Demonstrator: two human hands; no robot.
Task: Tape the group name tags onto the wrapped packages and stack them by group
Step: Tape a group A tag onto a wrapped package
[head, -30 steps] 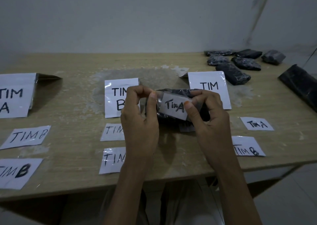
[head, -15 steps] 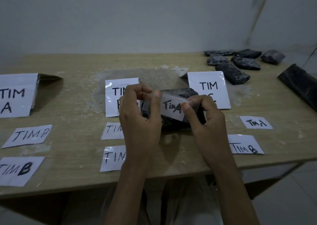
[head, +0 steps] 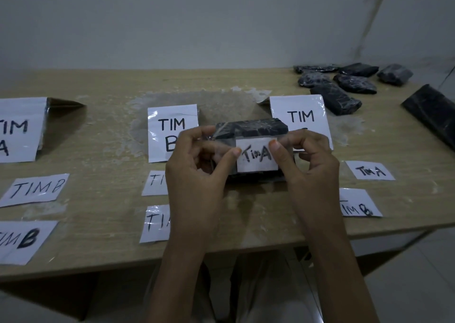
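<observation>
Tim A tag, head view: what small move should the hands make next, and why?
Probably press the Tim A tag flat onto the wrapped package and smooth its clear edges down. The left hand and right hand pinch the tag by its two ends, right in front of the package's near face, and it does not look stuck down yet.
</observation>
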